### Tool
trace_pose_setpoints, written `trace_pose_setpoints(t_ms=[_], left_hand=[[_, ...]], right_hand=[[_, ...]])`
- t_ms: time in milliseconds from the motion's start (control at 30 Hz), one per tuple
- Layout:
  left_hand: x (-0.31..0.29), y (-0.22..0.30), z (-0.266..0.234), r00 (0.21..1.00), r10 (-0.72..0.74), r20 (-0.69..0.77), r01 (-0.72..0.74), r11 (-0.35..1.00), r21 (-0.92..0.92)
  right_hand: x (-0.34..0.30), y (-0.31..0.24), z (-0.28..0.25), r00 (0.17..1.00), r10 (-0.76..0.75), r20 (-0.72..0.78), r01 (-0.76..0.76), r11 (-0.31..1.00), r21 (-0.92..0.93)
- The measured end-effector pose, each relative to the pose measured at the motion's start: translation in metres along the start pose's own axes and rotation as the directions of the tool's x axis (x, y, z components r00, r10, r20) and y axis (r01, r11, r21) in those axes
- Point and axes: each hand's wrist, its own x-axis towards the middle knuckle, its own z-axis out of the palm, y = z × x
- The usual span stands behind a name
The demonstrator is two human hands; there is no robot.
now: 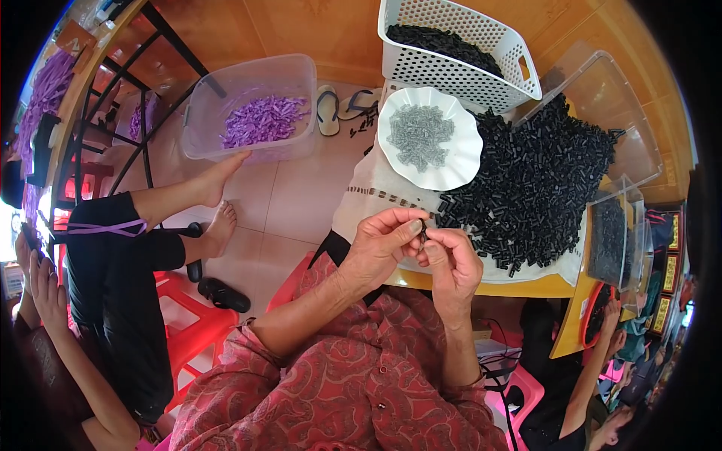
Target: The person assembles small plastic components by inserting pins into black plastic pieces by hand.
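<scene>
Brown wall panelling (331, 34) and pale floor tiles (297, 184) are seen behind one bench (420, 281), which is covered by one pale cloth (359, 210). At the far left, one bundle of purple strips (47, 105) is hung, and one more purple strip (105, 228) is stretched across a seated co-worker's leg. One red stool (197, 331) is placed beside that leg, with two black slippers (224, 295) near it. Farther back, one translucent tub (197, 135) is filled partly with purple pieces (262, 124), too many to be counted, and two pale flip-flops (329, 111) are set to its right.

One small dark piece (423, 234) is held at the near edge of the bench, pinched between the closed fingertips of the left hand (380, 244) and the right hand (455, 264). Beyond them, one scalloped white plate (468, 156) is heaped with clear pieces (421, 137). Behind it, one perforated white basket (466, 81) is loaded with black pieces (444, 46). Rightward, one wide heap of black tubes (530, 184) is spread, uncountable, and bordered by two transparent bins (628, 124). At the right, one round red tray (591, 323) is reached into by another person.
</scene>
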Motion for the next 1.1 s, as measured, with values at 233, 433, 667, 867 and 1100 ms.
trace_pose_setpoints(t_ms=[233,433,667,867,1100], left_hand=[[-0.0012,0.0003,-0.0025,1.0,-0.013,0.012,0.014,1.0,-0.023],[-0.0014,0.0001,-0.0015,0.999,-0.01,0.039,0.013,0.997,-0.08],[-0.0016,-0.0019,-0.0016,0.999,0.006,0.034,-0.004,0.999,-0.052],[-0.0012,-0.0053,-0.0034,0.998,0.06,0.026,-0.061,0.998,0.032],[-0.0015,-0.0018,-0.0025,0.998,0.037,0.046,-0.037,0.999,-0.004]], right_hand=[[-0.0001,0.0047,-0.0006,0.995,0.102,0.008,-0.102,0.976,0.191],[0.0022,0.0021,0.0018,0.999,0.035,-0.003,-0.034,0.981,0.189],[0.0012,0.0038,-0.0003,1.0,0.024,0.002,-0.024,0.994,0.11],[0.0005,0.0067,0.0006,1.0,-0.02,-0.023,0.021,1.0,0.007],[0.0028,0.0013,-0.0028,1.0,-0.009,0.0,0.009,1.0,0.029]])
